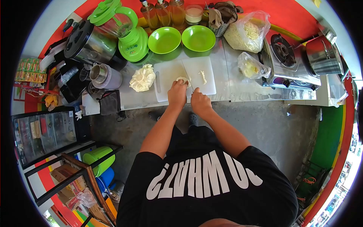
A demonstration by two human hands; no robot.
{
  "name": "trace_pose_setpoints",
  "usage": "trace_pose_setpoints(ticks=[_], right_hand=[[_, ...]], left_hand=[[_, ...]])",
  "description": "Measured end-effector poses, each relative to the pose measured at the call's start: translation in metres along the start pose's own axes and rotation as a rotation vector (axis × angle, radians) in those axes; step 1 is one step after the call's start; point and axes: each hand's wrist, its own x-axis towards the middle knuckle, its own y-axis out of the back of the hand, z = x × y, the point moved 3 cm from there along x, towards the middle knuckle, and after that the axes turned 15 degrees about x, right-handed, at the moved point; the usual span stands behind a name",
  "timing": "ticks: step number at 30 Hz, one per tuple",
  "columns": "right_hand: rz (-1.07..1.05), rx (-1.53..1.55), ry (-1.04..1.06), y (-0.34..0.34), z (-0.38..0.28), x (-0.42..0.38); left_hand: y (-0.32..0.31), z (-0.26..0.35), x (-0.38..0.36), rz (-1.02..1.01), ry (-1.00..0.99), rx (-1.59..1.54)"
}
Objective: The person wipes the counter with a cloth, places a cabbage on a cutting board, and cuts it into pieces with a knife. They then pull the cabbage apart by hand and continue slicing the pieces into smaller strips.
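Observation:
A white cutting board lies on the metal counter. My left hand presses a pale piece of vegetable onto the board, its fingers bent together over it. In my right hand is a knife, its thin blade pointing away from me across the board, just right of the piece. Some thin pale shreds lie on the board to the right of the blade. A cream-coloured cabbage-like head rests on the counter at the board's left edge.
Two green bowls stand behind the board. A green blender and a grey metal cup are to the left. Toward the right are a bag of shreds, a smaller bag and a gas stove.

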Motion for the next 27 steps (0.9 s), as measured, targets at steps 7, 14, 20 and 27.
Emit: trace_pose_setpoints(ticks=[7, 14, 20, 27], right_hand=[[0.015, -0.056, 0.05, 0.005, -0.002, 0.016], [-0.024, -0.091, 0.075, 0.007, 0.007, 0.007], [0.023, -0.044, 0.024, -0.003, 0.014, 0.004], [0.034, -0.072, 0.096, 0.014, 0.019, 0.02]], left_hand=[[0.005, -0.001, 0.003, -0.034, -0.016, 0.011], [0.003, -0.004, 0.001, -0.005, -0.065, 0.026], [0.0, -0.005, 0.003, -0.027, -0.035, 0.013], [0.004, -0.002, -0.001, 0.027, -0.05, 0.003]])
